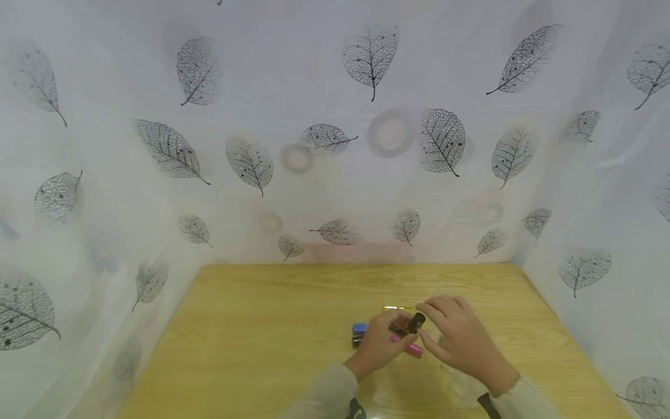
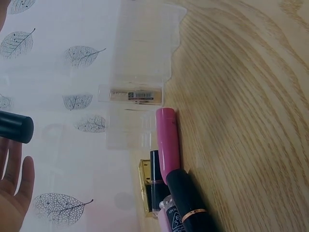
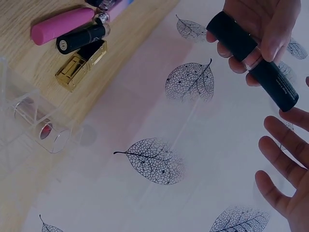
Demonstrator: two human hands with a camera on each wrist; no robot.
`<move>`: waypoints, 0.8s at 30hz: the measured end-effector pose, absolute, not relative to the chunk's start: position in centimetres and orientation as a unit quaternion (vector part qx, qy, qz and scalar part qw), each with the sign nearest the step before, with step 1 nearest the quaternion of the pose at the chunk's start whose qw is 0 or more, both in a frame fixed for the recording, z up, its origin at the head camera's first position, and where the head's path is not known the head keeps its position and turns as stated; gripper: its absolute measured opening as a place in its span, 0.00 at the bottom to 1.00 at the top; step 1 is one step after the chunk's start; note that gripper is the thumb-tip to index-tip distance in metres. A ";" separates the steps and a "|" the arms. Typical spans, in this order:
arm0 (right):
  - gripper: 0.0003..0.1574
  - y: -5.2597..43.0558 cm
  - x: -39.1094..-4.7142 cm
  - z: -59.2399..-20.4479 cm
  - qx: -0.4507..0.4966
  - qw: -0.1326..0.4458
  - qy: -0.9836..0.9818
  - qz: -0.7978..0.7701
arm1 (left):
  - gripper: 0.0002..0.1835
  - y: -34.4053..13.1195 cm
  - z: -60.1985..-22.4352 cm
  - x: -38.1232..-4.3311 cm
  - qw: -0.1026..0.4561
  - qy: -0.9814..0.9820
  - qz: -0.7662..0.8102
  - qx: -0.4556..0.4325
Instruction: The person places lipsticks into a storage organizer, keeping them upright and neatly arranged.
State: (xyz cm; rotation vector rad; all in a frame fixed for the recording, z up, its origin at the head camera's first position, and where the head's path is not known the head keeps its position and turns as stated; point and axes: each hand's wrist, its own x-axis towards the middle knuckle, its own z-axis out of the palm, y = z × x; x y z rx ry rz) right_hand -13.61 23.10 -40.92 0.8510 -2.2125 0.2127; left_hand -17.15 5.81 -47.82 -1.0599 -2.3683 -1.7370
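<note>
My left hand (image 1: 384, 343) grips a black lipstick tube (image 3: 251, 60) with a pale shiny band around its middle. In the right wrist view the tube slants, its lower end towards my right hand (image 3: 289, 159). The right hand's fingers are spread and hold nothing, with a fingertip right by that end. From the head view, the right thumb and fingers stand either side of the tube's top. Below the hands lie a pink tube (image 2: 167, 135), a black lipstick (image 3: 82, 39) and a gold-cased lipstick (image 3: 79, 67), close together on the table.
A clear plastic organizer (image 2: 130, 128) stands on the wooden table (image 1: 251, 337), with a small labelled tube (image 2: 137, 95) in one compartment. A blue item (image 1: 359, 328) lies left of my left hand. Leaf-printed curtain (image 1: 324, 186) surrounds the table's back and sides.
</note>
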 end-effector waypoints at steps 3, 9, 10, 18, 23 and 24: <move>0.24 23.0 -13.9 -40.9 0.346 0.374 -0.856 0.085 | 0.13 5.8 -47.7 -17.1 0.012 -0.759 -0.554 -0.342; 0.18 23.0 -14.2 -41.0 0.365 0.345 -0.860 0.088 | 0.12 5.7 -47.7 -17.1 0.012 -0.764 -0.549 -0.338; 0.18 23.0 -14.3 -41.0 0.367 0.341 -0.861 0.088 | 0.12 5.7 -47.7 -17.1 0.013 -0.764 -0.549 -0.338; 0.15 22.8 -14.4 -40.4 0.382 0.329 -0.859 0.092 | 0.12 5.7 -47.6 -17.1 0.008 -0.760 -0.554 -0.339; 0.11 23.1 -14.4 -39.9 0.380 0.334 -0.857 0.098 | 0.12 5.6 -47.5 -17.1 0.006 -0.754 -0.559 -0.345; 0.11 23.2 -14.4 -39.7 0.378 0.335 -0.858 0.097 | 0.12 5.5 -47.5 -17.1 0.011 -0.753 -0.557 -0.349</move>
